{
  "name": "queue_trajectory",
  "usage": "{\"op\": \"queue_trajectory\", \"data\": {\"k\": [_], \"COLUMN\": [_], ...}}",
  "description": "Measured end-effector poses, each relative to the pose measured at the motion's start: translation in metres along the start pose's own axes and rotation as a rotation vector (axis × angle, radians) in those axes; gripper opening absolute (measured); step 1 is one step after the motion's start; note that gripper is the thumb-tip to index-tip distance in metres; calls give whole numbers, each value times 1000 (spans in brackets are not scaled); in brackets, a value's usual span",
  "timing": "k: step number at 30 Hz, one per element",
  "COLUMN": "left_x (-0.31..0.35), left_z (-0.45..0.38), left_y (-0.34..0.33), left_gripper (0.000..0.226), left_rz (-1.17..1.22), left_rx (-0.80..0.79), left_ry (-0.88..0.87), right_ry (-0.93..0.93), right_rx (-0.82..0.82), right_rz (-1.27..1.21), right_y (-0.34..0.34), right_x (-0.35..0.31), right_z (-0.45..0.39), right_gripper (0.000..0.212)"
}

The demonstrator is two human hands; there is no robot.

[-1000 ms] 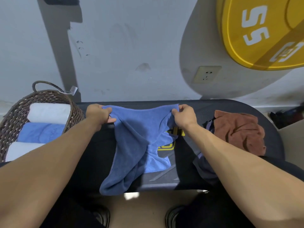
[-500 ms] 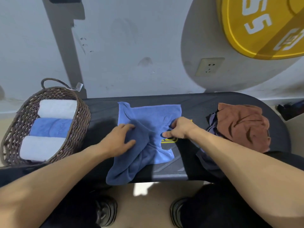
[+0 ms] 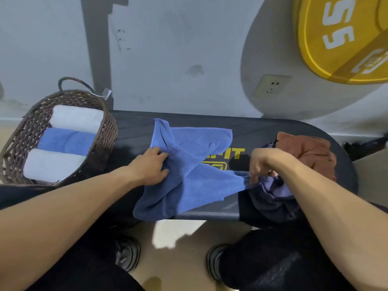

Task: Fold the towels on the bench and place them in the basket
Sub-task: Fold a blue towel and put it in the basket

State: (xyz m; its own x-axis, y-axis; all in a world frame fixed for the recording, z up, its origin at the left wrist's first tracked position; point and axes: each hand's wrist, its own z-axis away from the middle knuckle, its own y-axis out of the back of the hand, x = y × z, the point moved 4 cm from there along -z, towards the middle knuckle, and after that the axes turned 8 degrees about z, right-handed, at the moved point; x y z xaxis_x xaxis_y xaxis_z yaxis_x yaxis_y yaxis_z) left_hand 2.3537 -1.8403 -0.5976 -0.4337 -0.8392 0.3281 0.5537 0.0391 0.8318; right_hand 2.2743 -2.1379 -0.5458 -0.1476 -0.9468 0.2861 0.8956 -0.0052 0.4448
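Left hand (image 3: 150,168) presses blue towel (image 3: 193,164) | right hand (image 3: 265,164) pinches its corner

Bare forearms (image 3: 69,208), no sleeves in sight, black trousers (image 3: 279,257), dark shoes (image 3: 128,254) with grey streaks

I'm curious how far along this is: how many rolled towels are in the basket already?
3. In the basket, a white towel lies farthest back, a blue rolled towel in the middle, another white roll nearest. More could be hidden underneath.
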Motion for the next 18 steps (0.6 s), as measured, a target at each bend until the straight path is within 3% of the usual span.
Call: {"op": "queue_trajectory", "data": {"k": [2,4,6,7,9,11,14,18], "left_x": [2,3,2,1,1,1,0,-1], "left_z": [0,-1,-1,0,0,0,-1,0], "left_y": [0,1,1,0,-1,-2,-2,-1], "left_gripper": [56,56,56,57,58,56,53,52], "left_rz": [-15,-28,-29,-24,-9,25,69,65], "left_rx": [-6,-4,10,18,31,40,66,87], "left_ry": [10,13,5,0,-14,-26,-37,-45], "right_ry": [-62,-43,137,275,511,603,587,433], "right_rx": [38,269,513,550,496,522,528,158], "right_rz": [87,51,-108,-240,-435,-325,-277,-175], "right_y": [-15,-13,-2,0,-5,-17,-16,-7], "right_x": [-3,-14,-35,-50,-79,-100,-101,-73], "right_z": [-3,-2,-2,0,7,6,5,2], "right_gripper": [21,14,14,21,29,31,9,12]}}
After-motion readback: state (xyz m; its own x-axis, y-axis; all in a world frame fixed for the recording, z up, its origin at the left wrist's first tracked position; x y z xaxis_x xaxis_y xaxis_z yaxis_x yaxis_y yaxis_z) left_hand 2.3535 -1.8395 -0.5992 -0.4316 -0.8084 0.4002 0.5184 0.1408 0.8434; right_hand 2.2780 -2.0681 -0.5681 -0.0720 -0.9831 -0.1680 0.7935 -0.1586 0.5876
